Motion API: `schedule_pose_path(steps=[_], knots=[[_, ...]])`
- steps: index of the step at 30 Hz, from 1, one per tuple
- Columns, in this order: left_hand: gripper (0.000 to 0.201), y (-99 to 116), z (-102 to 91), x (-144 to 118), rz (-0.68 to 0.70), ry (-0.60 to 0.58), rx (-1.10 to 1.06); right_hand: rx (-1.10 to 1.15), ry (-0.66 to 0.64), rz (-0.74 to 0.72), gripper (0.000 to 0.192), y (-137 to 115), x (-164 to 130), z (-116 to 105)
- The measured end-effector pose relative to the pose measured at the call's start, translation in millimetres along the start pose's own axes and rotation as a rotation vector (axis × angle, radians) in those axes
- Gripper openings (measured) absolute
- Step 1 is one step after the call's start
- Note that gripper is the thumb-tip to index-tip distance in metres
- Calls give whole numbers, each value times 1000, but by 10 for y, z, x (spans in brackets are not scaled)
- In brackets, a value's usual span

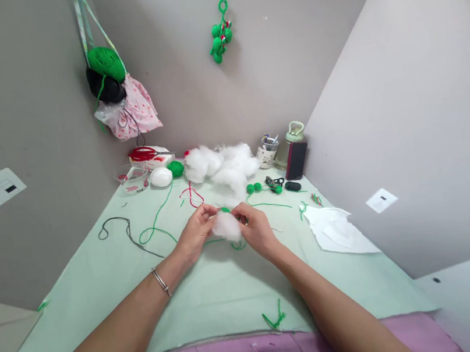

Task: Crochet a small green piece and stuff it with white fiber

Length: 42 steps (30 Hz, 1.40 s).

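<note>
Between my two hands, near the middle of the table, is a small green crochet piece (pixel 225 209) with a tuft of white stuffing (pixel 226 227) hanging below it. My left hand (pixel 197 231) pinches the piece from the left, fingers closed. On the other side my right hand (pixel 257 228) is closed with its fingertips at the piece's right edge. Most of the crochet piece is hidden by fingers and stuffing. Green yarn (pixel 239 246) loops on the cloth under the hands. A thin pale stick, perhaps a crochet hook (pixel 276 229), shows just past my right hand.
Behind the hands lies a big heap of stuffing (pixel 227 168). White yarn (pixel 161 177), green yarn (pixel 176 168) and red scissors (pixel 145 153) stand back left. Small green balls (pixel 254 188), a phone (pixel 297 161) and a bottle (pixel 284 148) are back right; white paper (pixel 335 228) lies right.
</note>
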<state>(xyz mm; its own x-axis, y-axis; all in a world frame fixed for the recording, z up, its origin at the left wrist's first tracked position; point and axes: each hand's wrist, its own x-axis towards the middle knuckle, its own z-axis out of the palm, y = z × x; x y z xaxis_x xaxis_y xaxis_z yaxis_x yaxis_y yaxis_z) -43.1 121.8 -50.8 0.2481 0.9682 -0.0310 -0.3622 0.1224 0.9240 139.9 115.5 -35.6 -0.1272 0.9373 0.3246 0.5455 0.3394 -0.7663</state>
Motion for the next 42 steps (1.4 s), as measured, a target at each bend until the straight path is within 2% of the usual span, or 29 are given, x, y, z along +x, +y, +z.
schedule_pose_path(steps=[4, 7, 13, 19, 26, 32, 35, 38, 40, 42], knots=[[38, -5, -9, 1, 24, -15, 29, -8, -2, -83, 7, -18, -23, 22], [46, -13, 6, 6, 75, 1, 74, -8, -19, -79, 8, 1, -18, 33], [17, -60, 0, 1, 199, 64, 223, 51, -127, 7, 14, -134, -57, 45], [12, -90, 1, -75, 281, 109, 333, 108, -153, 81, 13, -306, -101, 28], [13, -18, 51, -91, 223, 2, 300, 24, -99, 166, 26, -95, -24, 15], [37, 7, 45, -35, 160, -74, 225, 14, -91, 112, 22, -142, -33, -33], [38, -27, 17, 0, 186, -36, 214, 37, -144, 40, 16, -227, -55, -79], [25, -72, -27, 28, 213, 34, 244, 56, -200, -13, 10, -300, -86, -94], [20, -108, -47, 41, 202, 70, 263, 65, -221, -24, 7, -321, -101, -76], [23, -142, -48, 46, 169, 88, 265, 79, -224, -11, 6, -309, -102, -39]])
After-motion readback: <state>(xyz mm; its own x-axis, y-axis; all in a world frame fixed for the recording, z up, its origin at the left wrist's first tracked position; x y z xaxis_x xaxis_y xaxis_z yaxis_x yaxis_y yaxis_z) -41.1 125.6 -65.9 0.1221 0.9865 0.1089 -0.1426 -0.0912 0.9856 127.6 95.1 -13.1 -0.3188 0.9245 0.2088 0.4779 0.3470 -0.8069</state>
